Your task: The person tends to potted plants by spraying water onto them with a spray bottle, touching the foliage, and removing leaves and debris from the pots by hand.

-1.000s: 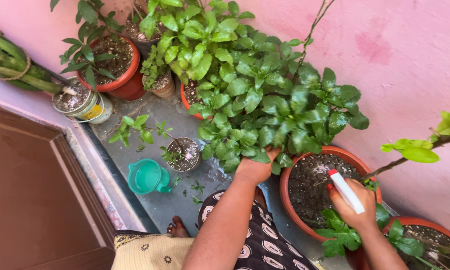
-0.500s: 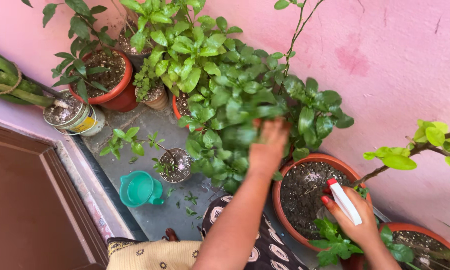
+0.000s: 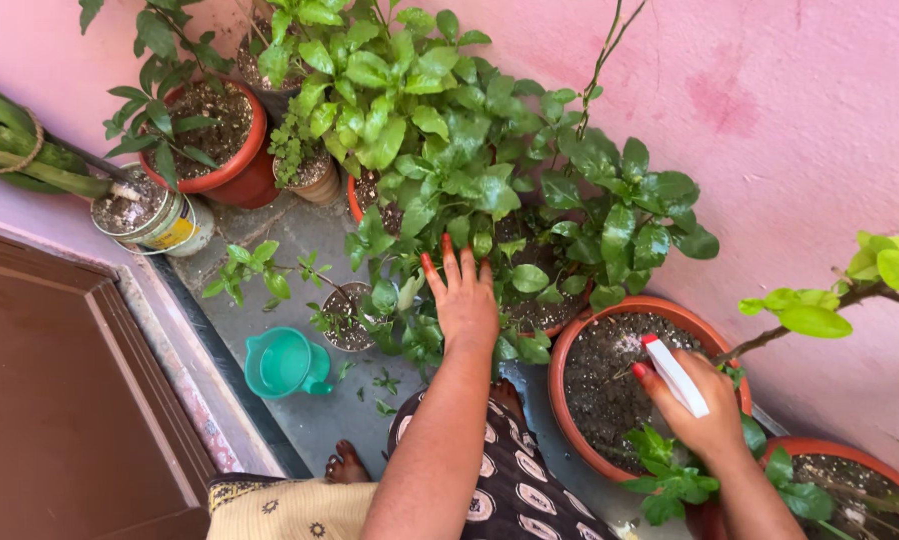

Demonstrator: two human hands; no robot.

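My left hand point(image 3: 465, 300) reaches into the leafy green plant point(image 3: 490, 180), fingers spread and flat among its lower leaves, holding nothing. My right hand point(image 3: 705, 410) grips a white spray bottle with a red tip point(image 3: 673, 375) above a large terracotta pot of dark soil point(image 3: 570, 400). A second terracotta pot point(image 3: 830, 450) with small green leaves sits just right of that hand.
A teal plastic jug point(image 3: 285, 362) stands on the grey floor near a small pot with a seedling point(image 3: 350, 325). A red pot point(image 3: 240, 170), a metal tin point(image 3: 150, 220) and a cactus point(image 3: 20, 150) line the pink wall. A brown door point(image 3: 60, 400) is at left. My bare foot point(image 3: 348, 462) shows below.
My left hand rose into the foliage, then dropped back lower with fingers spread. The right hand with the spray bottle stayed almost still over the big pot.
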